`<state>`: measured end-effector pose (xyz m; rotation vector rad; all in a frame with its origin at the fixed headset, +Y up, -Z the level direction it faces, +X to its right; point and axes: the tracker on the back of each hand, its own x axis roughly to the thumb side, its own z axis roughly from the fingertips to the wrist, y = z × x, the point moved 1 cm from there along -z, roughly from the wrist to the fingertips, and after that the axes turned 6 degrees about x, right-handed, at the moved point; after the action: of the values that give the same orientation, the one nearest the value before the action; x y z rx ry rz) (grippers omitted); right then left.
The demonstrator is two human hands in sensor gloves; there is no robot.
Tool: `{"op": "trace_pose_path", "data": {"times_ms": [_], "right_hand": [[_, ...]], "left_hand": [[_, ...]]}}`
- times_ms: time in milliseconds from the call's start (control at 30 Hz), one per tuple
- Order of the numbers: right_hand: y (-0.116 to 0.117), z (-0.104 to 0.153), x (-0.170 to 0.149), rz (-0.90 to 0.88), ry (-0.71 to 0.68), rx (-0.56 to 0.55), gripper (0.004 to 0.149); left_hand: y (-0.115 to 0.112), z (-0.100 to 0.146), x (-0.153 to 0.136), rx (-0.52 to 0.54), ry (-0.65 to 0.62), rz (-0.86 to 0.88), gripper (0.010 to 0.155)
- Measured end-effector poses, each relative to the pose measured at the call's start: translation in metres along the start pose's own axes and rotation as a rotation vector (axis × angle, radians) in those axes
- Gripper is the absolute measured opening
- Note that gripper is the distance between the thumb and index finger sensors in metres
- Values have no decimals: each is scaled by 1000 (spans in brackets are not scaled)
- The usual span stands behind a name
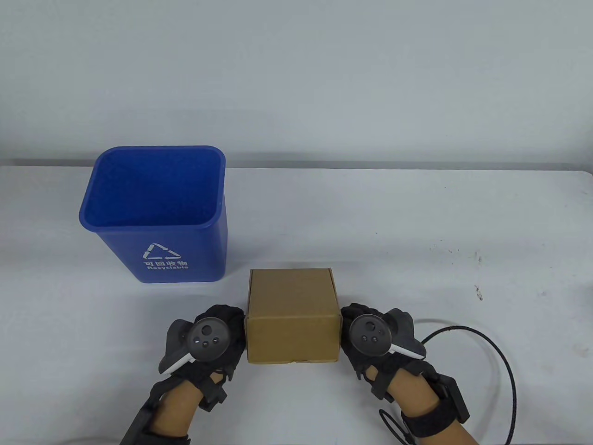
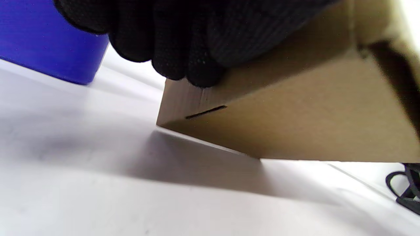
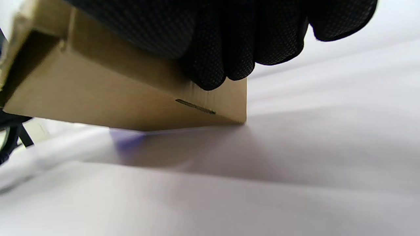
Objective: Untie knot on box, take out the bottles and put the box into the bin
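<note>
A closed brown cardboard box (image 1: 291, 296) sits near the table's front edge, between my two hands. My left hand (image 1: 231, 327) presses flat on its left side and my right hand (image 1: 348, 324) on its right side. The left wrist view has my gloved fingers (image 2: 183, 49) lying against the box (image 2: 295, 124), whose near end is tilted up off the table. My right fingers (image 3: 223, 49) lie the same way on the box (image 3: 98, 98). The blue recycling bin (image 1: 185, 250) stands open behind and to the left; the bin (image 2: 42, 39) is also in the left wrist view. No string or bottles show.
A black cord (image 1: 502, 366) loops over the table to the right of my right wrist. Small dark specks (image 1: 478, 292) mark the white table at the right. The table's far edge (image 1: 370, 168) meets a pale wall.
</note>
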<state>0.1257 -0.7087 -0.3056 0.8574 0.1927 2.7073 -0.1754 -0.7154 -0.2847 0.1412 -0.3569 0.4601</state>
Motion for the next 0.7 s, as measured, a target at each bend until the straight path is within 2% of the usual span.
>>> {"op": "trace_pose_path", "data": {"times_ms": [133,467,700], "right_hand": [[-7,4,2,-25,-3,-53,43],[-13,8,6,-55,-39,-94,43],[-15,9,9,-55,-47,-113,43]], "left_hand": [[7,3,3,43,-11,24,42],[23,10,5,149,-19,82,41],[25,11,5,164,-14,98,41]]}}
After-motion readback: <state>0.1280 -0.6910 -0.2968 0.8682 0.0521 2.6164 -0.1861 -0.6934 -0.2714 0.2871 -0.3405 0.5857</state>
